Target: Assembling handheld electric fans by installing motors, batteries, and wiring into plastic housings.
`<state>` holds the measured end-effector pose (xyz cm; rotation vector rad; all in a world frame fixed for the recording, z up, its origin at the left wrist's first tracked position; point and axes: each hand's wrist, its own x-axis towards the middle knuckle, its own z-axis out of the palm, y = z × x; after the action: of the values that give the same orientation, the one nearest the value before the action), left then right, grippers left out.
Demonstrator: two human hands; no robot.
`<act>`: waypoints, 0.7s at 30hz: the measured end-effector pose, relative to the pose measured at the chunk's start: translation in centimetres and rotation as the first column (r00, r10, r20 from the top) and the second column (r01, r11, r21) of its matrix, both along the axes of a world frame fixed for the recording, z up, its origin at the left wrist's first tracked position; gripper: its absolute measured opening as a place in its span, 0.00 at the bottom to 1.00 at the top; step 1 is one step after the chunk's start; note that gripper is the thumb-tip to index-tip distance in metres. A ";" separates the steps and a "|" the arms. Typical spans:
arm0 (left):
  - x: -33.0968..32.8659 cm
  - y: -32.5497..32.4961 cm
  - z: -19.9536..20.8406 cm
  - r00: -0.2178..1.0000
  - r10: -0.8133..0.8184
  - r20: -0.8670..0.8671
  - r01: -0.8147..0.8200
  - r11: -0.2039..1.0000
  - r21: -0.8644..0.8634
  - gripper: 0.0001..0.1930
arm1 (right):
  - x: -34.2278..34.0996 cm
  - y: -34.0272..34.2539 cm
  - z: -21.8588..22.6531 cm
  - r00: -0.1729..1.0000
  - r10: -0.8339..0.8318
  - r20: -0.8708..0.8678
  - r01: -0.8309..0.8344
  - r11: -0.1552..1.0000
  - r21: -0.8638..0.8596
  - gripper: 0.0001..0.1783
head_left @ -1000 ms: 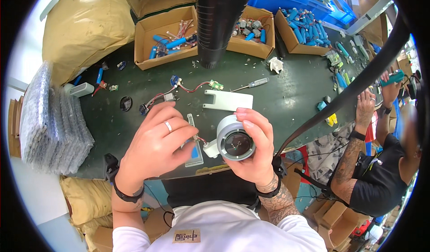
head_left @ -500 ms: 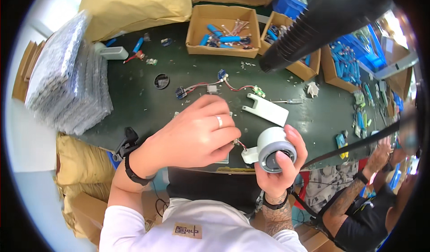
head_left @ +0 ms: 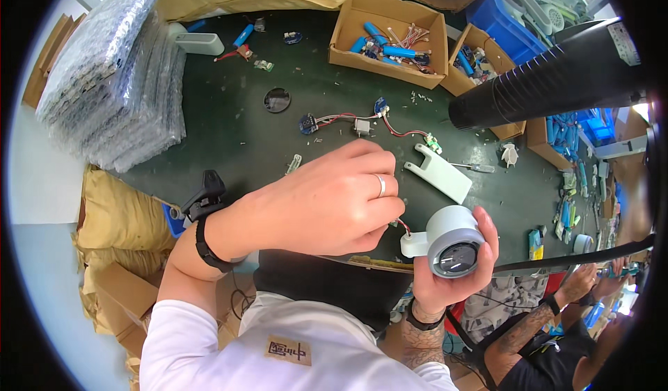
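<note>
My right hand [head_left: 451, 283] holds a white round housing [head_left: 452, 218] with a grey ring [head_left: 456, 259] and a shiny dark round face. A short white arm sticks out from its left side, and thin red wires [head_left: 402, 225] come out of it. The fingers of my left hand [head_left: 334, 196] are curled and pinched at the other end of these wires; its fingertips are mostly hidden. Just beyond my hands lies a flat white forked cover [head_left: 440, 174]. Farther off, small circuit boards joined by red and white wires lie around a small motor [head_left: 362, 126].
A screwdriver [head_left: 474, 168] lies behind the cover. Cardboard boxes [head_left: 417, 78] with blue battery cells stand at the back, with a black ribbed tube [head_left: 536, 78] to their right. Stacked bubble-wrap packs [head_left: 111, 92] stand left. A co-worker's arm [head_left: 522, 328] is at right.
The whole view has shifted. My right thumb has come off the housing's dark face, which now shows fully. My left hand remains pinched at the wires.
</note>
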<state>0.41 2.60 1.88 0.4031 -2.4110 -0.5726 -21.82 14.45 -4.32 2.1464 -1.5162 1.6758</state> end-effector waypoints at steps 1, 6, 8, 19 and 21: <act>0.0 -0.1 -0.1 1.000 -0.001 -0.008 0.001 1.000 -0.006 0.13 | 0.0 0.0 -0.1 1.000 0.001 -0.001 -0.001 1.000 0.001 0.52; -0.1 0.1 -0.2 0.999 -0.006 -0.038 0.006 1.000 0.004 0.13 | 0.0 0.0 -0.1 1.000 0.011 0.011 -0.011 1.000 -0.002 0.51; -0.1 0.1 -0.2 0.999 -0.005 -0.046 0.005 1.000 0.003 0.13 | 0.0 0.1 0.0 1.000 0.014 0.014 -0.014 1.000 0.011 0.51; 0.2 -0.1 -0.4 1.000 -0.003 -0.024 0.003 1.000 0.005 0.14 | 0.6 -0.3 0.4 0.996 0.049 0.080 -0.052 0.998 0.044 0.50; 0.3 -0.1 -0.4 1.000 -0.009 -0.025 0.009 1.000 0.005 0.14 | 0.7 -0.3 0.3 0.990 0.048 0.131 -0.055 0.997 0.054 0.49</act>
<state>0.69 2.54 1.44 0.3850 -2.3887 -0.5842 -21.07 14.15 -4.02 2.1612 -1.5721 1.8442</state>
